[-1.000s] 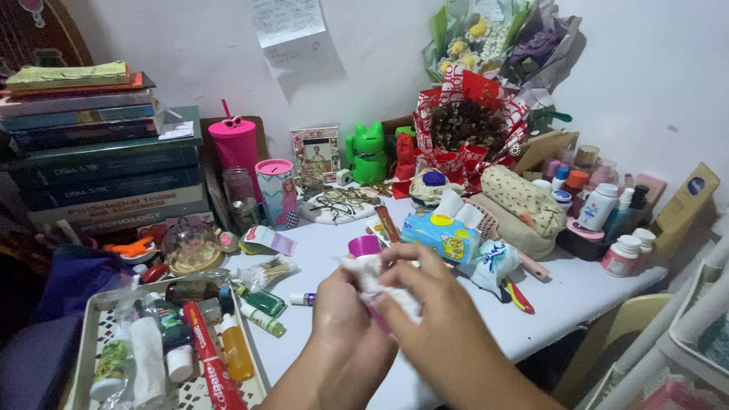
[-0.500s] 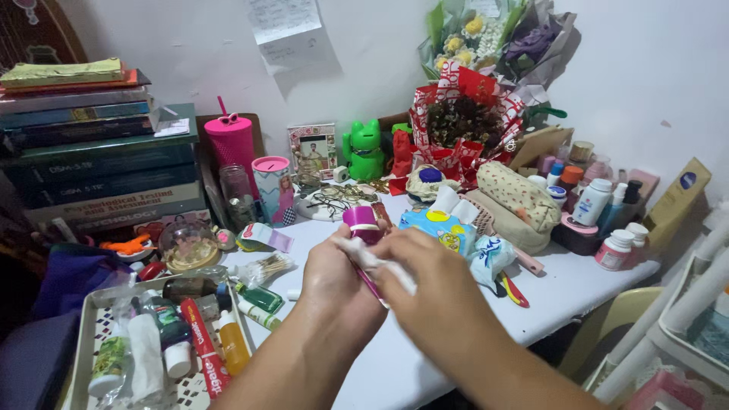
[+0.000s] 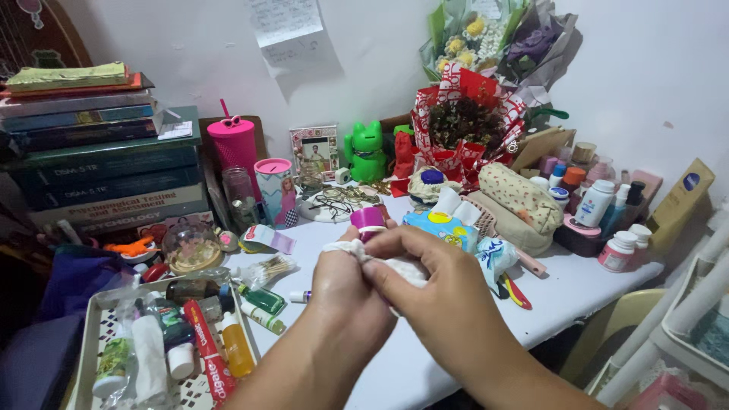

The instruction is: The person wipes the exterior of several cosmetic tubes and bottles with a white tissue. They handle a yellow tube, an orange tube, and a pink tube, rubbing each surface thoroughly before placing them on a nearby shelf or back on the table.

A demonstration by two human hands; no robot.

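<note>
Stacked books (image 3: 99,152) at left, tray (image 3: 91,319) of bottles before them, bouquet (image 3: 471,114) behind pouch (image 3: 520,201), bottles (image 3: 615,228) right

Red toothpaste tube (image 3: 206,351) in the left tray (image 3: 87,334), tan cardboard box (image 3: 681,199) at far right, white paper note (image 3: 287,20) on the wall

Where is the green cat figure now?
The green cat figure stands at the back of the table against the wall, between the photo frame and the red-wrapped bouquet.
</note>
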